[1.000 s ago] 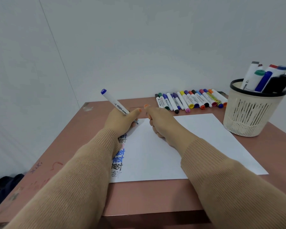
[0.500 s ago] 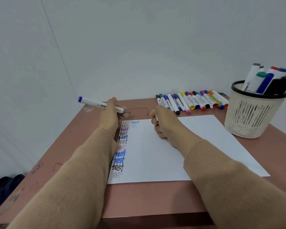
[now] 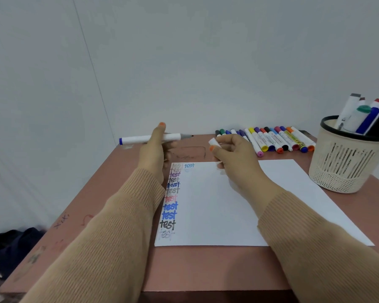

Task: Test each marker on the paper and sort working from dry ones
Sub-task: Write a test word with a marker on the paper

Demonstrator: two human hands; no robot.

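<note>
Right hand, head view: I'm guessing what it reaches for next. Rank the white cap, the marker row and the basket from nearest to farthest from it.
1. white cap: pinched in the right hand itself, at its fingertips.
2. marker row: lying just beyond the hand, along the table's back edge.
3. basket: farthest, at the table's right side.

Wall (image 3: 206,62): plain, pale grey-white, fills the upper half of the frame; soft, even light.
Seam (image 3: 94,73): thin line slanting down from the upper left.
Table (image 3: 118,193): pinkish-brown top, lower half; scribbles (image 3: 61,219) near its left edge.
Dark heap (image 3: 9,243), lower left: possibly cloth.
</note>
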